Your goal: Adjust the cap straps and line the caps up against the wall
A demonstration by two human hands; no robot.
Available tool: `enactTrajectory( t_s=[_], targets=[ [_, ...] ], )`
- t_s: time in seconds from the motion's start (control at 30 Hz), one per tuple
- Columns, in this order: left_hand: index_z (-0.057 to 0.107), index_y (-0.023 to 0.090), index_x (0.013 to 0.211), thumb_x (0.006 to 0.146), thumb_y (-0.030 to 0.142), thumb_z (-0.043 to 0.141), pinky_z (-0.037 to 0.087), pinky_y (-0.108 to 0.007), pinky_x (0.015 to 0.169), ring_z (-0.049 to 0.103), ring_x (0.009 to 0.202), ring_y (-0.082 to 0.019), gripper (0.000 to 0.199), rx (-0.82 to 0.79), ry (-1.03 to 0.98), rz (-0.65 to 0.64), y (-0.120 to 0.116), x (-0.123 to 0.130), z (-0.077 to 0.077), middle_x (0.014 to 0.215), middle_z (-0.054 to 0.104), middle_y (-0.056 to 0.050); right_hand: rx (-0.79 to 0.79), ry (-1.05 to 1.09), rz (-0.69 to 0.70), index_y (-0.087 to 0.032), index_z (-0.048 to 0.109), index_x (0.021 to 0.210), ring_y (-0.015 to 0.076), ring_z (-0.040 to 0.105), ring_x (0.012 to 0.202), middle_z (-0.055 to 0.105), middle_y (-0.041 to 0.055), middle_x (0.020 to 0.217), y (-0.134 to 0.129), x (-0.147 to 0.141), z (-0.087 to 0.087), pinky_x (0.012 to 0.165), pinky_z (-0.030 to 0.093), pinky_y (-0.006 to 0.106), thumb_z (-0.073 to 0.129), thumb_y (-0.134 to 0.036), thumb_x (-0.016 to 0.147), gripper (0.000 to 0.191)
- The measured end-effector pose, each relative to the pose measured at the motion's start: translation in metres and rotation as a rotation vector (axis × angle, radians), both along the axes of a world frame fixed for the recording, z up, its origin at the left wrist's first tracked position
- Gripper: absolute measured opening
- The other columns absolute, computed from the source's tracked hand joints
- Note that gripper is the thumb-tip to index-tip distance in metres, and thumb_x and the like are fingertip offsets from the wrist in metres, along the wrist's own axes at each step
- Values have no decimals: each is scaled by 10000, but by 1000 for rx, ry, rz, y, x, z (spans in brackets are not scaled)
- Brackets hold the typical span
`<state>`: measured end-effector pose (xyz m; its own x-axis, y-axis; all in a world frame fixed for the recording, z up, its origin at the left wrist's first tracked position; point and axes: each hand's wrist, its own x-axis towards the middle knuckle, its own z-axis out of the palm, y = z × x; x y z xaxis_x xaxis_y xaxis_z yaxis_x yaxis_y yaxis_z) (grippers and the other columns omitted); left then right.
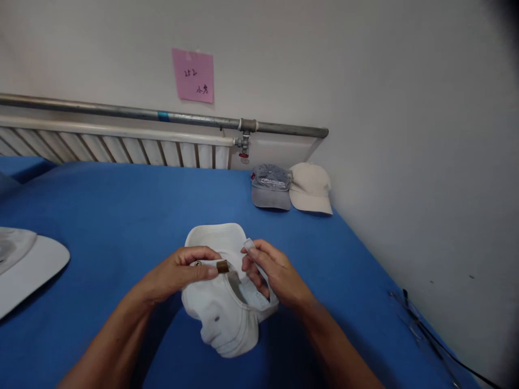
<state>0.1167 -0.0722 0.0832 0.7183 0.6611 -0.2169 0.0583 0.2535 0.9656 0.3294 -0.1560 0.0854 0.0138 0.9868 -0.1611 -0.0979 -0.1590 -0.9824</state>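
Observation:
A white baseball cap (221,324) is held between my hands above the blue surface, its brim pointing away from me and its back opening towards me. My left hand (184,273) pinches the left side of the back edge, beside a brass-coloured buckle (223,266) and a metal eyelet. In my right hand (273,270) the loose end of the cap's strap (249,245) is gripped between thumb and fingers. Strap end and buckle are apart. Some right fingers reach inside the opening and are partly hidden by the cap.
A grey cap (271,192) and a beige cap (310,186) sit side by side at the back. Part of a white brimmed hat (32,265) shows at left. Behind the blue-covered table (133,205) are a radiator (154,151) and pipe (121,111). Dark cables (430,335) lie at right.

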Motion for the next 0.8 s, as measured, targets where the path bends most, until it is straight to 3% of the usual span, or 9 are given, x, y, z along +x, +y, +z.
enactTrajectory(
  t_s=[0.13,0.27,0.4,0.63,0.8],
  targets=[
    [758,225,864,713,353,807,393,-161,539,509,570,-68,204,-55,-5,14,-1,-1,0,710,639,21,-2,35,52,-184,627,901,36,430,398,572,-54,626,-5,-4,-4,359,309,161,633,-428,820,257],
    [716,178,846,733,366,772,388,-164,540,504,591,-72,226,-7,31,-4,-2,-1,0,768,632,0,-20,112,36,-207,577,918,45,419,425,617,-46,680,-9,-9,-4,348,268,159,639,-415,806,244],
    [661,159,819,737,420,756,327,-155,464,426,492,-53,289,-32,84,-12,-5,4,0,636,554,31,19,60,4,-209,555,868,52,405,438,589,-52,661,-12,-14,-3,382,291,179,596,-373,833,173],
    [637,154,739,660,459,816,342,-166,445,443,464,-60,362,-86,119,105,-16,17,0,602,573,30,148,-156,-65,-217,566,824,85,424,540,543,-49,618,-13,-23,-10,498,321,217,581,-311,854,100],
    [684,157,711,608,443,866,370,-171,463,489,481,-71,355,-143,91,129,-15,20,2,608,615,17,107,-36,-60,-216,570,805,73,385,484,535,-48,623,-11,-24,-10,460,298,221,580,-346,858,141]
  ],
)
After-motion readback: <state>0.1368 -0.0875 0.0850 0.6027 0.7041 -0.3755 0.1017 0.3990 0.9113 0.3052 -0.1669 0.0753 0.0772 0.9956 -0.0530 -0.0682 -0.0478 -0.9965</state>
